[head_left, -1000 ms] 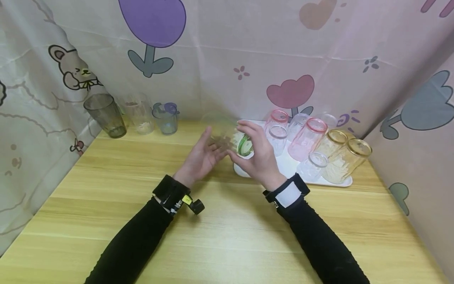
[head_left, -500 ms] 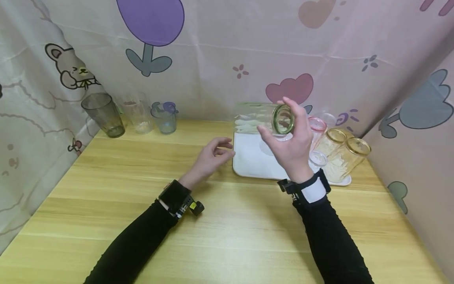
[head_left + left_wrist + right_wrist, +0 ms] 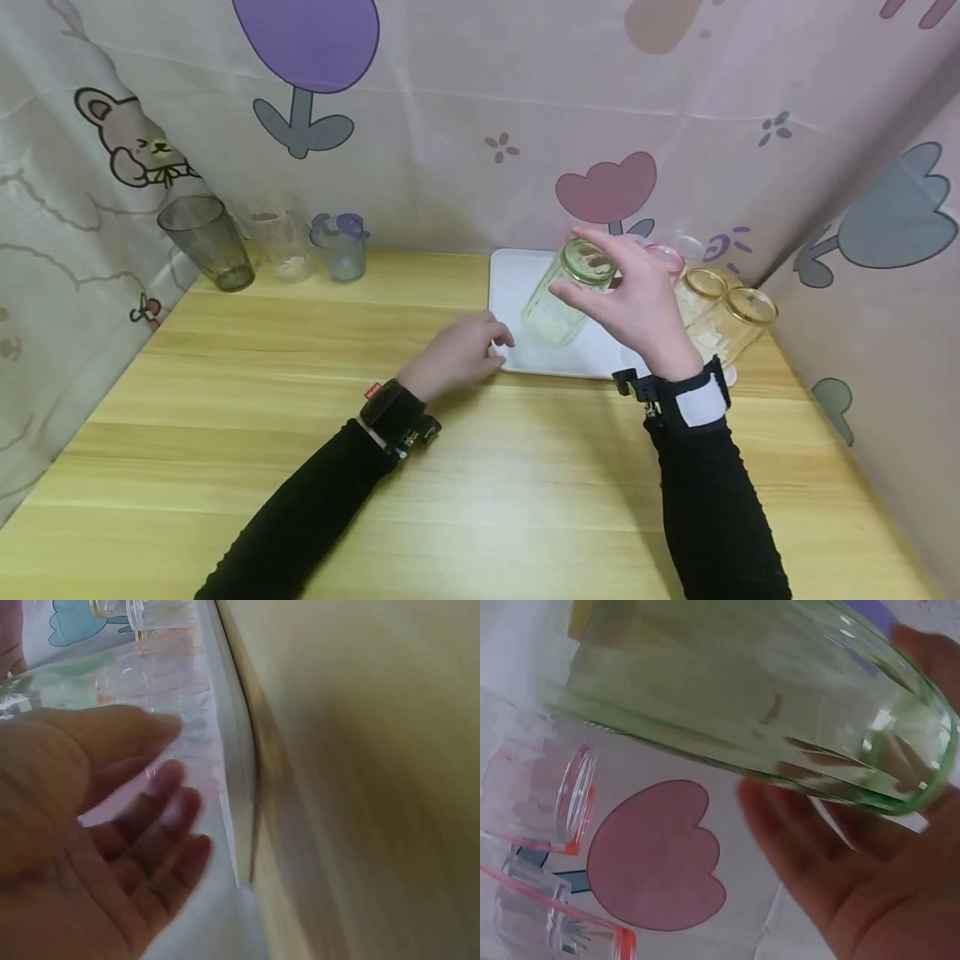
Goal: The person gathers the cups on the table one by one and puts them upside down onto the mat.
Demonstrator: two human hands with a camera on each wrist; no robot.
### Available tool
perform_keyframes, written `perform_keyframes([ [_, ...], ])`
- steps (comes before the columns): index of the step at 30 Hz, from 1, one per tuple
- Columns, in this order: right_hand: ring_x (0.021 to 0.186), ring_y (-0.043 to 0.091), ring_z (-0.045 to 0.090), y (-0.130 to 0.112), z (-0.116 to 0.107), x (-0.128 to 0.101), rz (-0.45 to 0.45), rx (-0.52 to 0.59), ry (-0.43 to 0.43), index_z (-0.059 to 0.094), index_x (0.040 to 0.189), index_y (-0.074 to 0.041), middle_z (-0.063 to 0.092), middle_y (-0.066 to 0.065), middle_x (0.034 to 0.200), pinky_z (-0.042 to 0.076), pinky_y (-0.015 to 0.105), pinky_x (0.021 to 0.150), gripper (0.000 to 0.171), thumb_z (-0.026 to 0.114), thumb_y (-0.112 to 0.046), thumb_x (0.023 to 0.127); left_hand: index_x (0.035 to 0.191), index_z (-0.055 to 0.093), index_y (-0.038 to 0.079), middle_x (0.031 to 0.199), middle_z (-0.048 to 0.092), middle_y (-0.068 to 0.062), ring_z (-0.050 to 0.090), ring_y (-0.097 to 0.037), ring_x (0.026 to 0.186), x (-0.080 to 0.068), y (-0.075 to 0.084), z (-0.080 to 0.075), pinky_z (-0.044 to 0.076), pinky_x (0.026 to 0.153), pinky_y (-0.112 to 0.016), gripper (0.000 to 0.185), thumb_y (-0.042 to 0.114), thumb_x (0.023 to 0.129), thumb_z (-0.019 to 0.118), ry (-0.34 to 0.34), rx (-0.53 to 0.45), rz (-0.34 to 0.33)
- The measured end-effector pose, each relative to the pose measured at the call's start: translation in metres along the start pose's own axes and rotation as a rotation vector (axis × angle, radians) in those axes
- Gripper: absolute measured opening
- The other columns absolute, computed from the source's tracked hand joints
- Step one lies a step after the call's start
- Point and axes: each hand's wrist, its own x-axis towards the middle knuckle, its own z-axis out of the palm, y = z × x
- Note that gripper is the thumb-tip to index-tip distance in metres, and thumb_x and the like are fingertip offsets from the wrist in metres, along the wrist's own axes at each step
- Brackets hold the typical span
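A pale green drinking glass leans over the white tray, its thick green base up and its mouth down. My right hand grips it near the base, thumb and fingers on opposite sides. Up close in the right wrist view, the same green glass crosses the upper part. Whether its rim touches the tray cannot be told. My left hand is at the tray's front left corner with loosely bent fingers. In the left wrist view those fingers hold nothing, close to the tray's edge.
Upturned glasses crowd the tray's right side, among them a pink-rimmed glass and amber glasses, partly behind my right hand. At the back left stand a grey glass, a clear glass and a bluish cup. A printed curtain hangs behind.
The green glass has gone from between both hands to the right, over the tray, and turned from lying sideways to base up. My left hand has let go and moved to the tray's corner.
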Motion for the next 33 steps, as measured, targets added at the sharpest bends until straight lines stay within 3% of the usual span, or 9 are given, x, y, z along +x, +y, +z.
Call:
perform_keyframes([
  [5, 0.133, 0.031, 0.056, 0.001, -0.006, 0.000, 0.103, -0.073, -0.176, 0.063, 0.144, -0.017, 0.063, 0.010, 0.144, 0.046, 0.052, 0.106, 0.068, 0.089, -0.031, 0.083, 0.117, 0.076, 0.012, 0.109, 0.065, -0.003, 0.060, -0.017, 0.096, 0.004, 0.008, 0.001, 0.053, 0.083, -0.031, 0.027, 0.008, 0.090, 0.073, -0.059, 0.058, -0.011],
  [12, 0.135, 0.041, 0.053, 0.007, -0.011, 0.001, 0.166, -0.158, -0.331, 0.060, 0.146, -0.013, 0.061, 0.019, 0.143, 0.043, 0.059, 0.109, 0.071, 0.087, -0.033, 0.084, 0.106, 0.079, 0.013, 0.103, 0.069, 0.000, 0.062, -0.015, 0.095, 0.004, 0.010, 0.005, 0.054, 0.083, -0.031, 0.016, 0.007, 0.095, 0.071, -0.086, 0.061, 0.002],
  [21, 0.129, 0.042, 0.057, 0.020, -0.016, 0.001, 0.254, -0.184, -0.414, 0.056, 0.145, -0.012, 0.062, 0.020, 0.139, 0.045, 0.061, 0.105, 0.069, 0.085, -0.034, 0.086, 0.103, 0.080, 0.012, 0.099, 0.073, 0.000, 0.065, -0.015, 0.095, 0.004, 0.010, 0.009, 0.056, 0.085, -0.030, 0.015, 0.005, 0.096, 0.069, -0.088, 0.041, 0.017],
  [33, 0.126, 0.046, 0.057, 0.027, -0.020, 0.000, 0.317, -0.196, -0.453, 0.052, 0.142, -0.006, 0.062, 0.026, 0.135, 0.046, 0.063, 0.103, 0.070, 0.083, -0.036, 0.087, 0.103, 0.080, 0.013, 0.102, 0.074, 0.000, 0.065, -0.014, 0.098, 0.005, 0.008, 0.014, 0.056, 0.086, -0.030, 0.016, 0.005, 0.097, 0.068, -0.082, 0.040, 0.011],
])
